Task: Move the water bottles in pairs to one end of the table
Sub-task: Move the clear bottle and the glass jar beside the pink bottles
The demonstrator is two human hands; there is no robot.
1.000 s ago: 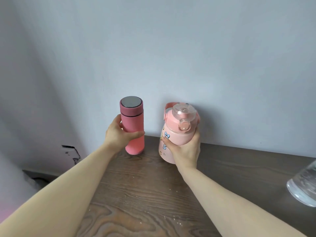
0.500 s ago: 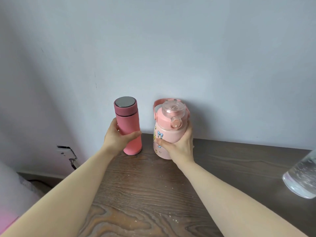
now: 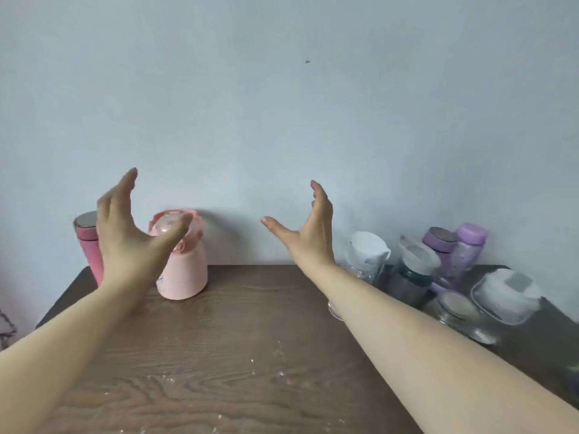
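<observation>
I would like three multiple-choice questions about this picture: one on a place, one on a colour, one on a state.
1. Where do the two pink bottles stand?
A. the table's left end
B. its right end
C. the floor

2. What colour is the cap of the far-right bottle by the wall?
A. green
B. purple
C. black

3. How are the hands?
A. both open and empty
B. each gripping a bottle
C. flat on the table

Answers:
1. A, the slim pink bottle and the pale pink bottle stand there.
2. B, the purple cap.
3. A, the left hand and right hand are spread in the air.

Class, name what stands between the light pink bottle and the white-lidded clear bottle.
No bottle: in the head view, only bare table separates light pink bottle from white-lidded clear bottle; the open right hand hovers above.
</observation>
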